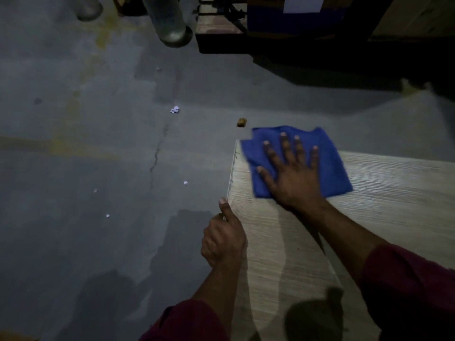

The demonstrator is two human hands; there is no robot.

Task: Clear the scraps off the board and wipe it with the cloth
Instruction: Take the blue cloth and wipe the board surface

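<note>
Right hand (293, 178) lies flat with its fingers straight and spread, palm pressed down on a blue cloth (332, 163) at the far left corner of a pale wood-grain board (381, 193). Left hand (222, 238) grips the board's left edge, its thumb laid along the top of the edge and its fingers curled under out of sight. Both forearms reach in from dark red sleeves (406, 286) at the bottom of the view.

The cloth is a plain square of soft blue fabric, rumpled at its left side, and its far edge hangs a little past the end of the board. The board's surface shows fine light-grey grain and catches a patch of brighter light on its right half; a round shadow falls across its near end. The cloth sits directly beneath the right hand's palm and fingers, well ahead of the left hand.

Small white paper scraps (174, 109) lie scattered on the grey concrete floor (73, 168) to the left of the board, with a small brown scrap (241, 122) just beyond the cloth's far corner. A crack runs along the floor among faded yellow marks. Grey metal legs (170, 18), a dark frame and a blue box (293, 20) stand at the far side in dim light.
</note>
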